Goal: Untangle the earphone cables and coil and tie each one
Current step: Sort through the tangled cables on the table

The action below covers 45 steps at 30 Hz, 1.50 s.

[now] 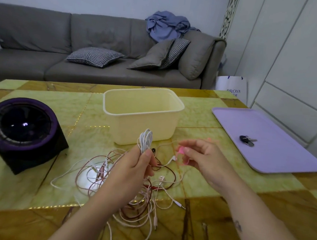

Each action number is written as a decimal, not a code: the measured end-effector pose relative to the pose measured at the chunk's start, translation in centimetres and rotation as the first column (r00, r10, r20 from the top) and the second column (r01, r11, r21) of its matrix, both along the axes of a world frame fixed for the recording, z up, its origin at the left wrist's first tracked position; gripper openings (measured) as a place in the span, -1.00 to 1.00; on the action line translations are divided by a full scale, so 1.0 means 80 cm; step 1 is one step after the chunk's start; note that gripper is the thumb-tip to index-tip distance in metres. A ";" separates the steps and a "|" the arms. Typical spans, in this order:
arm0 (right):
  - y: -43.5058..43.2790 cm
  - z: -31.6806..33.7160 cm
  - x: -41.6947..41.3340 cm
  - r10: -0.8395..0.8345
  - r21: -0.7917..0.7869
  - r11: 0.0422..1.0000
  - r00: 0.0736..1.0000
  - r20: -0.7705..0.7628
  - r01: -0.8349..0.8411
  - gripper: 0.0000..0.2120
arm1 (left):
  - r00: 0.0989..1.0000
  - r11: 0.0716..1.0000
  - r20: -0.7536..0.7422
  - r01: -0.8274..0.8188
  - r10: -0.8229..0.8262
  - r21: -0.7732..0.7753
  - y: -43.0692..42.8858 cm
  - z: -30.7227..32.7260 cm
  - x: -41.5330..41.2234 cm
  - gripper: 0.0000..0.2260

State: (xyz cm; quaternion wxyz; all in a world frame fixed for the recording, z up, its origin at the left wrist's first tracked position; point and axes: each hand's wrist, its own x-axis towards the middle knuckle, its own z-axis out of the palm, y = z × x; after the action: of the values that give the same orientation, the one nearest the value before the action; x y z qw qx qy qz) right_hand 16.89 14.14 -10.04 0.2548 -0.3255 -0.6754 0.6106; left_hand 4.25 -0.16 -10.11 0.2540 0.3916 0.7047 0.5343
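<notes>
My left hand (pixel 134 168) grips a coiled bundle of white earphone cable (pixel 145 140), its loops standing up above my thumb. A loose strand with an earbud (pixel 173 158) hangs from the coil toward my right hand (pixel 201 158), which pinches a small pink tie (pixel 181 150). Under both hands a tangle of white, pink and dark red earphone cables (pixel 133 191) spreads over the table, with a jack plug (pixel 181 205) sticking out on the right.
A cream plastic tub (pixel 173 119) stands just behind my hands. A purple-rimmed round device on a black base (pixel 22 132) sits at the left. A lilac tray (pixel 278 150) with keys (pixel 247 140) lies at the right. A grey sofa stands beyond the green and amber table (pixel 31 181).
</notes>
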 end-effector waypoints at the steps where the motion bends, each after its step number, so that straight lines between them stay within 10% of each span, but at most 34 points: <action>1: -0.011 -0.001 -0.005 0.043 -0.068 0.997 0.998 -0.053 -0.046 -0.85 | 1.000 1.000 0.013 -0.024 0.023 0.018 -0.004 -0.001 0.001 -0.69; 19: -0.059 -0.012 -0.044 0.058 -0.072 0.995 0.984 -0.170 -0.071 -0.94 | 0.993 0.996 -0.105 -0.039 0.047 0.082 -0.008 -0.027 0.017 -0.77; 29: -0.042 -0.009 -0.036 0.073 -0.323 0.940 0.991 -0.112 -0.106 -0.80 | 0.847 0.930 0.501 -0.309 0.174 0.199 -0.008 -0.021 -0.006 -0.67; 35: -0.060 -0.016 -0.039 0.462 -0.266 0.859 0.886 0.033 -0.438 -0.74 | 0.860 0.958 0.499 -0.222 0.105 0.181 -0.009 -0.020 -0.001 -0.71; 45: -0.036 -0.003 -0.019 0.264 -0.305 0.924 0.961 0.079 -0.229 -0.88 | 0.876 0.996 0.482 -0.047 0.006 0.072 -0.019 -0.016 -0.013 -0.69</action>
State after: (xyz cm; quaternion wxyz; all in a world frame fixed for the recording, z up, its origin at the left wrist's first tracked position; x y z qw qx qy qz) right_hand 15.38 11.29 -10.31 0.0844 -0.3076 -0.6269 0.7108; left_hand 3.19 -1.66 -11.37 0.3976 0.2469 0.6024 0.6466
